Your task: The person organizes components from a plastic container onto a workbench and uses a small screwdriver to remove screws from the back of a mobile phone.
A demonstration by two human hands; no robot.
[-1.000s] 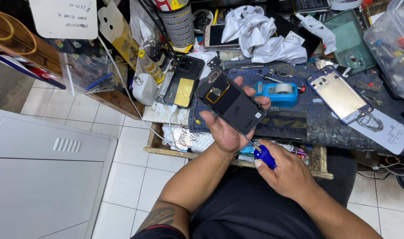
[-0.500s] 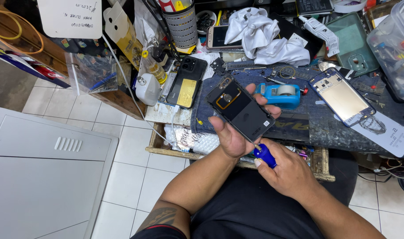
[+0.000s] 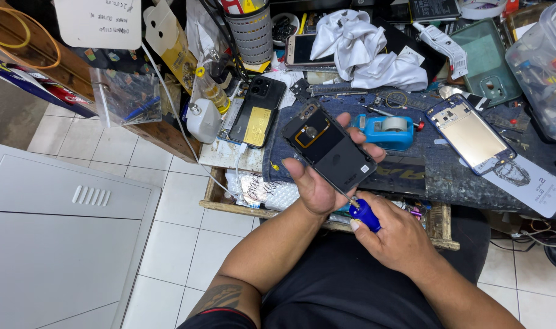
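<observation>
Left hand (image 3: 319,183) cradles an opened black phone (image 3: 328,149) face-down above the cluttered bench (image 3: 436,176), back exposed for access | right hand (image 3: 397,234) grips a blue-handled screwdriver (image 3: 363,214), tip at the phone's lower edge | blue tape dispenser (image 3: 384,131) lies just beyond.

The opened phone (image 3: 330,148) is matt black inside, with a thin copper-orange loop near its camera end. The screwdriver (image 3: 364,214) below it has a bright blue handle. Just beyond the phone sits a sky-blue tape dispenser (image 3: 384,131) with a pale roll. Further right of the phone, a phone frame (image 3: 470,137) is dark blue around a tan middle. Left of the phone lies a black handset (image 3: 256,113) with a yellow panel. Behind the phone, a crumpled cloth (image 3: 366,52) is white. The bench (image 3: 455,176) is speckled dark grey.
</observation>
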